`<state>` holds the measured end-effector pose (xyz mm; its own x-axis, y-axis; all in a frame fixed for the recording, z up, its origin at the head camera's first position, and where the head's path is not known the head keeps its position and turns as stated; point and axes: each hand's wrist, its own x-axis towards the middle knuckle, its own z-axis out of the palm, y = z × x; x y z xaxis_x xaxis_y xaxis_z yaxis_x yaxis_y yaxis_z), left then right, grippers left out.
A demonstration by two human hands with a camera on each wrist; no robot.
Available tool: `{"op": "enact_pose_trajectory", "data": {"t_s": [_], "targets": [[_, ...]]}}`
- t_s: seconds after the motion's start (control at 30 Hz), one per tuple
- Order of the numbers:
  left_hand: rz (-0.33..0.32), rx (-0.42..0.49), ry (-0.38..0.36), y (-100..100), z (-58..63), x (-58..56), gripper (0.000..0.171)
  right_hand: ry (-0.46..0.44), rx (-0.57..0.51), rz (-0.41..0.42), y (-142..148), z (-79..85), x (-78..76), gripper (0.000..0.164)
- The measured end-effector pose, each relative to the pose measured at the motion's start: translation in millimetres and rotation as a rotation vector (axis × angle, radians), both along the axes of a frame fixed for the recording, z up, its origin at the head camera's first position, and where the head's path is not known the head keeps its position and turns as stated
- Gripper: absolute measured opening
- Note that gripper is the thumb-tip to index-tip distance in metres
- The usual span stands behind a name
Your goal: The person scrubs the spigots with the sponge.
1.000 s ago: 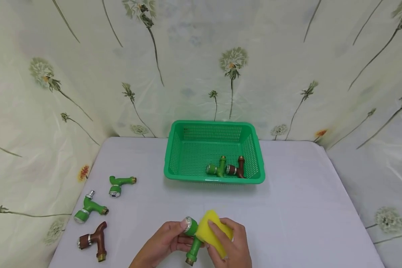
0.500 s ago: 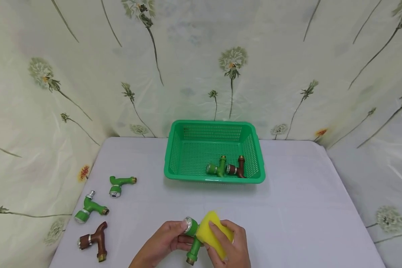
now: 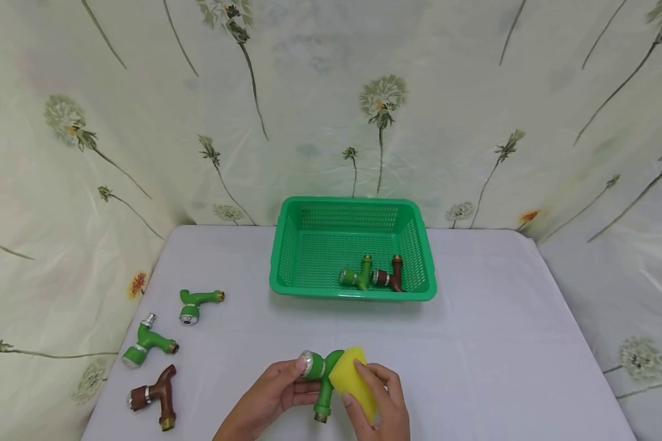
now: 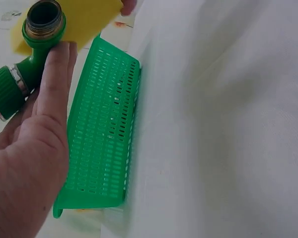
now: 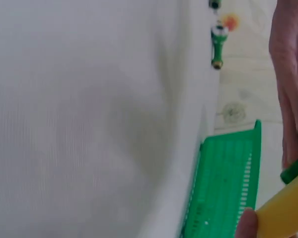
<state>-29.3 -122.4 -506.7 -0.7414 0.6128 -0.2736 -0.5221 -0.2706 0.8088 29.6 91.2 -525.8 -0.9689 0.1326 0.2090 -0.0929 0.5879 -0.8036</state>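
At the table's front, my left hand (image 3: 278, 392) grips a green tap (image 3: 325, 387) by its ribbed knob, thumb on the silver cap. The tap's threaded brass end (image 4: 43, 22) points toward the left wrist camera. My right hand (image 3: 383, 401) holds a yellow sponge (image 3: 355, 380) between thumb and fingers. The sponge lies against the right side of the tap, near its spout. In the right wrist view only a thumb tip and part of the sponge (image 5: 283, 210) show of that hand's work.
Behind the hands stands a green plastic basket (image 3: 353, 295) holding a green tap (image 3: 364, 272) and a brown tap (image 3: 396, 274). Two green taps (image 3: 198, 298) (image 3: 149, 343) and a brown tap (image 3: 162, 398) lie at the table's left. Flowered sheeting (image 3: 309, 110) surrounds the table.
The held tap has turned and shifted slightly up and right, so its spout now shows. The sponge has moved from across the tap's body to its right side. Both hands keep their holds.
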Motion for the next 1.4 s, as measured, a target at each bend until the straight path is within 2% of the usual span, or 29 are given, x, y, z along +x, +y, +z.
{"op": "enact_pose_trajectory", "data": {"t_s": [0.13,0.23,0.33,0.43,0.5,0.63,0.77,0.93,1.1,1.27,1.4], "targets": [[0.041,-0.057,0.029,4,-1.1,-1.6,0.052,-0.095,-0.064,-0.026,-13,-1.8,3.8,0.043],[0.086,-0.102,0.056,3,-1.2,-4.4,0.052,-0.113,-0.091,0.026,-13,-4.4,6.0,0.04],[0.12,-0.121,0.073,0,-0.2,-7.2,0.053,-0.182,-0.176,0.077,-7,-4.1,5.2,0.034],[0.13,-0.11,0.078,-1,0.8,-8.6,0.052,-0.253,-0.263,0.035,-1,-0.4,-1.1,0.031],[0.132,-0.108,0.083,1,0.9,-8.1,0.052,-0.267,-0.295,-0.01,1,2.5,-6.8,0.032],[0.136,-0.128,0.077,8,0.0,-6.0,0.052,-0.224,-0.205,-0.022,-6,3.7,-11.5,0.039],[0.18,-0.191,0.078,12,-1.3,-5.0,0.051,-0.145,-0.02,0.02,-14,-0.2,-3.2,0.041],[0.251,-0.228,0.06,11,-2.0,-6.6,0.051,-0.045,0.141,0.037,-13,-2.9,6.2,0.044],[0.288,-0.233,0.041,18,0.0,-7.0,0.052,0.065,0.288,0.015,-15,-1.9,-1.4,0.054],[0.331,-0.302,0.01,30,0.0,-7.2,0.06,0.171,0.376,0.002,-23,-10.9,-6.4,0.054],[0.369,-0.334,0.008,30,0.0,-7.8,0.063,0.275,0.392,0.062,-19,-21.1,-4.3,0.048]]}}
